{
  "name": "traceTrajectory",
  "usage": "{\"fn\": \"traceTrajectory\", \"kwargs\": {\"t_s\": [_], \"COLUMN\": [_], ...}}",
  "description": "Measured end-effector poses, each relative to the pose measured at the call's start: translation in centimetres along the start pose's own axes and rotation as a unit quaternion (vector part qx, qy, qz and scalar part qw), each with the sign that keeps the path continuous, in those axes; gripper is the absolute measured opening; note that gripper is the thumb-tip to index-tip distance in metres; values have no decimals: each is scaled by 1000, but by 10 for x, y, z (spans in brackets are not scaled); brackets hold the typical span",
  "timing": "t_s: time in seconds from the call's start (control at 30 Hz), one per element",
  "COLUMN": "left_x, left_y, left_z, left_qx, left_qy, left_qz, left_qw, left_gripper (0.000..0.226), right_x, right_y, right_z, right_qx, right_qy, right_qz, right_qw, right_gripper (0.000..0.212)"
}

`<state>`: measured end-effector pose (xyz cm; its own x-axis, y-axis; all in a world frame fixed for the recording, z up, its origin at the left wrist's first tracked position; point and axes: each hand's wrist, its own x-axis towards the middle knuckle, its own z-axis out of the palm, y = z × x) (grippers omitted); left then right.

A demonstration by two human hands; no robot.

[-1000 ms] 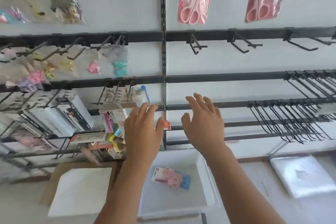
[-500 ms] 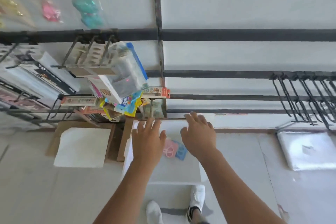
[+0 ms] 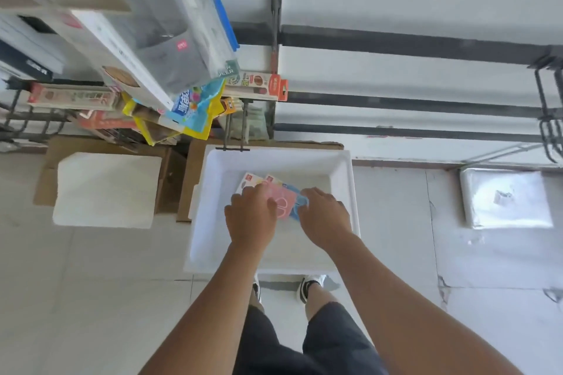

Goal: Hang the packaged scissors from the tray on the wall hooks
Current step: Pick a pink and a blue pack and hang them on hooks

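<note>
Both hands [image 3: 289,216] cover packaged scissors [image 3: 285,198] in the tray [image 3: 213,222], grip unclear

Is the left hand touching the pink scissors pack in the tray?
Touching. The head view shows the left hand lying on the pink scissors pack, its fingers overlapping the pack's edge with no gap.

The tray [image 3: 347,192] at centre frame looks like matt white foam or plastic. The packaged scissors [image 3: 285,196] inside show glossy pink and blue plastic. Dark matt metal rails [image 3: 411,42] cross the smooth white wall. At right, a glossy clear plastic bundle [image 3: 505,198] reflects light off the pale tiled floor [image 3: 91,298].
</note>
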<state>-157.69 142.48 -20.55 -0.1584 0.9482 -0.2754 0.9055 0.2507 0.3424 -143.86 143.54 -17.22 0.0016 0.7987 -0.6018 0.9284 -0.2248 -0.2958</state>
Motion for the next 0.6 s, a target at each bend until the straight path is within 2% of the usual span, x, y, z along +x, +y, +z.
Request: {"fn": "traceTrajectory", "kwargs": {"t_s": [0.07, 0.1, 0.13, 0.23, 0.3, 0.37, 0.43, 0.5, 0.6], "left_x": [9, 15, 22, 36, 43, 49, 57, 67, 77], "left_y": [-7, -10, -12, -12, -9, -7, -8, -8, -10], "left_z": [19, 30, 41, 65, 75, 84, 92, 102, 112], "left_qx": [-76, -142, -219, -398, -452, -461, -434, -384, -352], "left_qy": [-32, -46, -62, -61, -46, -47, -53, -60, -58], "left_qz": [-91, -149, -215, -385, -470, -527, -559, -578, -593], "left_qw": [992, 977, 950, 831, 757, 712, 704, 718, 722], "left_gripper": [36, 38, 40, 56, 68, 77, 89, 96, 88], "right_x": [4, 7, 9, 17, 22, 28, 35, 40, 46], "right_y": [2, 3, 3, 4, 4, 5, 7, 9, 13], "right_z": [13, 20, 27, 43, 51, 57, 63, 68, 73], "right_qx": [8, 10, 11, 23, 30, 34, 44, 53, 58], "right_qy": [-3, -1, 3, 13, 12, 14, 19, 26, 35], "right_qz": [18, 26, 32, 39, 46, 52, 58, 59, 51], "right_qw": [1000, 1000, 999, 999, 998, 998, 997, 997, 996], "right_gripper": [40, 39, 39, 39, 39, 38, 37, 38, 37]}}
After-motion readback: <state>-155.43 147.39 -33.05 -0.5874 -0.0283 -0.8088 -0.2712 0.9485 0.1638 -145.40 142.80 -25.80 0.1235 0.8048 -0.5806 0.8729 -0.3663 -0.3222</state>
